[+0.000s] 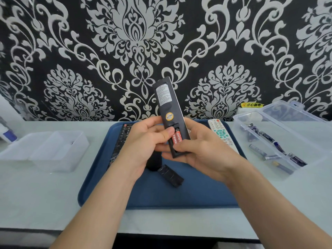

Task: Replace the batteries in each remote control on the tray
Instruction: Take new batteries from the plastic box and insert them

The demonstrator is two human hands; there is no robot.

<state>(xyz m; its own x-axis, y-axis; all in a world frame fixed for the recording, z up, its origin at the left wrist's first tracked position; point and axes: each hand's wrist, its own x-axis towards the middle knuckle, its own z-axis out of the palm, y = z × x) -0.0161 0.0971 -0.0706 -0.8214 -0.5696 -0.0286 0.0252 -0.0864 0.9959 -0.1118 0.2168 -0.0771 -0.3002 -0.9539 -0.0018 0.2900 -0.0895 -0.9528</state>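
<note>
I hold a long black remote (pixel 168 105) upright, back side toward me, above the blue tray (pixel 179 198). Its battery bay is uncovered and two red batteries (pixel 177 138) sit in it. My right hand (pixel 201 151) grips the remote's lower end from the right. My left hand (pixel 143 146) supports it from the left, thumb pressed on the left battery. The loose black battery cover (pixel 170 175) lies on the tray below my hands. Another black remote (pixel 119 141) lies on the tray's left, and a white remote (pixel 221 134) on its right.
A clear open box (pixel 280 146) holding several blue batteries stands right of the tray, lid raised behind it. A frosted divided container (pixel 45 150) sits to the left. A dark rounded object (pixel 153 161) lies on the tray under my left hand. Patterned wallpaper backs the table.
</note>
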